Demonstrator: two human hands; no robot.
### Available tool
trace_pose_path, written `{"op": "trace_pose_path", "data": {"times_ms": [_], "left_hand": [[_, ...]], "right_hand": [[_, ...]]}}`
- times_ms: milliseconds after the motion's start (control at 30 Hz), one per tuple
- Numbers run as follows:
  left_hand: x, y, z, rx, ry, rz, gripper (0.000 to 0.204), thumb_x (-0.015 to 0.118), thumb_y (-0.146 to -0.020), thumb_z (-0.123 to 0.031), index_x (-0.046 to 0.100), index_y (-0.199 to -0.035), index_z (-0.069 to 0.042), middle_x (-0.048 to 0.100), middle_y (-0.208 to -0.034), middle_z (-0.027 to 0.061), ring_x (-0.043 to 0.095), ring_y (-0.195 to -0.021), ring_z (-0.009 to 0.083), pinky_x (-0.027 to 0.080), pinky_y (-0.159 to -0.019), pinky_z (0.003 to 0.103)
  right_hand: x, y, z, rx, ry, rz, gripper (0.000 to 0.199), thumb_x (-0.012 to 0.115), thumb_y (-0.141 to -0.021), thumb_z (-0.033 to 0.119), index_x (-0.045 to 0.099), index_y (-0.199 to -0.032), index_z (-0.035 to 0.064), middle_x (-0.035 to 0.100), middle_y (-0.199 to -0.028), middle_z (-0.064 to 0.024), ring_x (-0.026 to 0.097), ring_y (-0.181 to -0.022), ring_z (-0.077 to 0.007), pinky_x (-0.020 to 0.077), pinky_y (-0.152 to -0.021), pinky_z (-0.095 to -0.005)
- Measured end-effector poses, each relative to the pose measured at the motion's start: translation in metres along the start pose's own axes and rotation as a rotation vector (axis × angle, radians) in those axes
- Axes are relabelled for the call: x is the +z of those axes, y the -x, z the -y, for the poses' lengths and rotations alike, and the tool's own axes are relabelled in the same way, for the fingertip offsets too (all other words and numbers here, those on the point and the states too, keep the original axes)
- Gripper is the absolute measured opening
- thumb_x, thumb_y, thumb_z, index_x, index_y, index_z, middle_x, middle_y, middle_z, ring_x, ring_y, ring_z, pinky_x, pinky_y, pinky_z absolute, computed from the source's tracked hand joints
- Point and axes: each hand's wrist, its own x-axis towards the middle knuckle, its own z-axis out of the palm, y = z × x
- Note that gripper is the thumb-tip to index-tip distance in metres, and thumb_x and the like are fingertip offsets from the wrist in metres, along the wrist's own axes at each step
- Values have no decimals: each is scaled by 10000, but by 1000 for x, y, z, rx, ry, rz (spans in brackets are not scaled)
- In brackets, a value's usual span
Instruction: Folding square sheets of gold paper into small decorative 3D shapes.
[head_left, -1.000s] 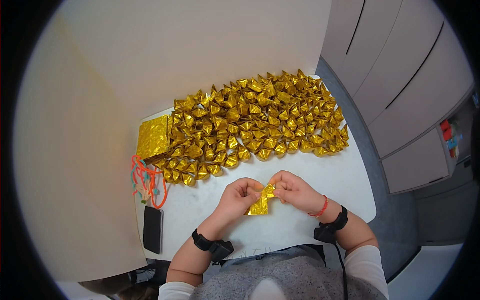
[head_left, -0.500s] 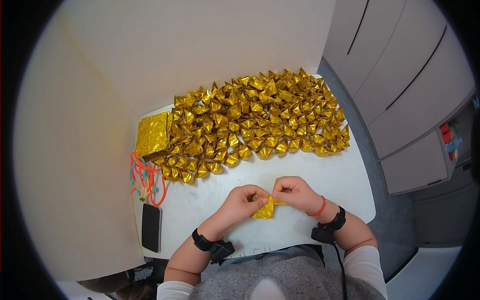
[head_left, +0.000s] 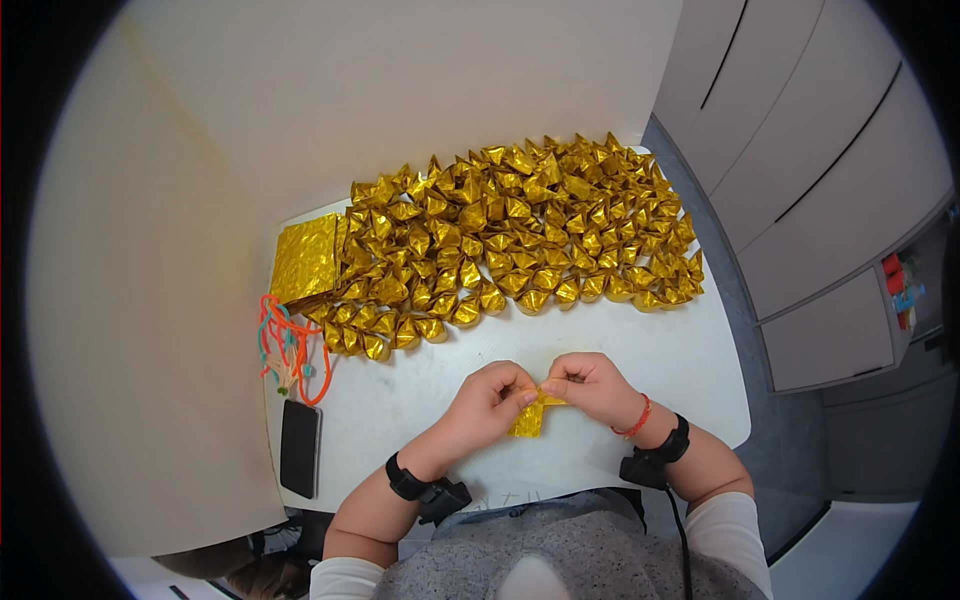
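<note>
The gold paper (head_left: 530,415) is between my two hands, just above the near edge of the white table (head_left: 680,370). My left hand (head_left: 490,400) pinches its top edge with the fingertips closed tight on it. My right hand (head_left: 590,385) pinches the same edge from the other side, so my two hands almost touch. The rest of the paper hangs down below my fingers. I think I hold it this way so that I can press a fold in it, because both hands need to grip close together to make a sharp crease.

Far from me on the table lies a big pile of folded gold shapes (head_left: 510,235). They sit side by side in rows and fill most of the far half of the table. They are well apart from my hands, so I have bare room to work in front of me.

At the far left of the pile lies a flat stack of gold sheets (head_left: 305,258), touching the folded shapes. It looks easy to reach from there when I want a new sheet. Nearer to me on the left edge is a bunch of orange and green strings (head_left: 285,345). Just beside the strings, nearer still, lies a black phone (head_left: 299,447), flat on the table.

I wear a black band on each wrist and a red string on my right wrist.
</note>
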Motion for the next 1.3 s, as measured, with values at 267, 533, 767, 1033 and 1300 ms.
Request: {"op": "trace_pose_path", "data": {"times_ms": [267, 533, 767, 1033, 1300], "left_hand": [[2, -2, -10, 171, -327, -173, 81, 679, -893, -70, 630, -877, -7, 595, -806, 116, 578, -729, 250, 473, -671, 352], [-8, -4, 1, 111, -285, -171, 51, 670, -935, -55, 642, -933, -12, 602, -862, 34, 566, -763, 91, 488, -684, 263], [-5, 0, -9, 27, -118, 29, 167, 691, -927, -75, 621, -1068, -19, 580, -739, 5, 522, -656, 66, 454, -596, 253], [-7, -3, -9, -24, -73, 73, 87, 696, -934, -61, 673, -992, 0, 657, -861, 5, 592, -791, 58, 492, -689, 231], [-14, -1, -10, 116, -260, 320, 75, 712, -901, -66, 709, -929, 3, 692, -888, 13, 610, -797, 88, 510, -718, 273]], "right_hand": [[9, 3, 2, -67, 215, -114, 107, 681, -957, 137, 653, -941, 34, 531, -693, 53, 448, -631, -27, 387, -561, -225], [-3, 2, 1, -91, 162, 90, 231, 616, -983, 62, 564, -1203, 16, 473, -808, 52, 458, -704, -24, 418, -648, -189], [-13, 3, 6, 23, 142, 313, 154, 645, -983, 102, 595, -1108, 26, 485, -777, 57, 442, -698, -27, 409, -647, -202], [-11, 5, 4, -102, 148, 183, 133, 659, -977, 137, 617, -907, 33, 566, -803, 55, 456, -714, -24, 399, -626, -211], [-6, 6, 18, 34, 346, 435, 124, 662, -932, 136, 658, -847, 46, 579, -702, 41, 488, -645, -33, 405, -564, -225]]}}
